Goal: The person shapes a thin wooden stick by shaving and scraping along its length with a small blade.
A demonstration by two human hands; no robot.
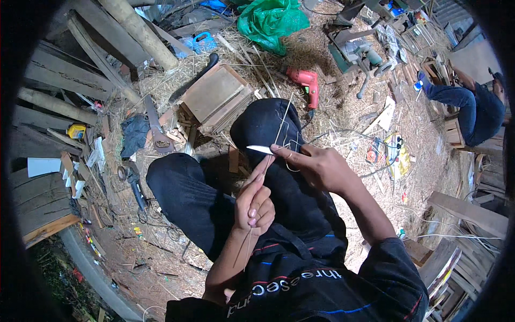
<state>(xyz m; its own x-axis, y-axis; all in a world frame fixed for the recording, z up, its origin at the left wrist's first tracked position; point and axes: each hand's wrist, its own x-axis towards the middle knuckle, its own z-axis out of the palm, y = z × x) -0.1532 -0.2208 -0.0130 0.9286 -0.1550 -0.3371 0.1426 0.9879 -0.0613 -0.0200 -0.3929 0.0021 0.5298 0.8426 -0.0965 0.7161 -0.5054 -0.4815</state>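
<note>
Gripping a thin bamboo strip (256, 201) in my left hand (255, 206), fingers closed around it, my right hand (316, 166) holds a knife (261, 149) against it above my raised knee (268, 126).

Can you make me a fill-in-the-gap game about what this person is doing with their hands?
1. The right hand holds a knife with a ____ blade.
2. The left hand pinches a thin ____ stick in its fingers.
3. On the straw-covered ground beyond the knee lies a ____ power drill.
4. A crumpled ____ plastic bag lies at the top.

Missing words: white; bamboo; red; green
</note>
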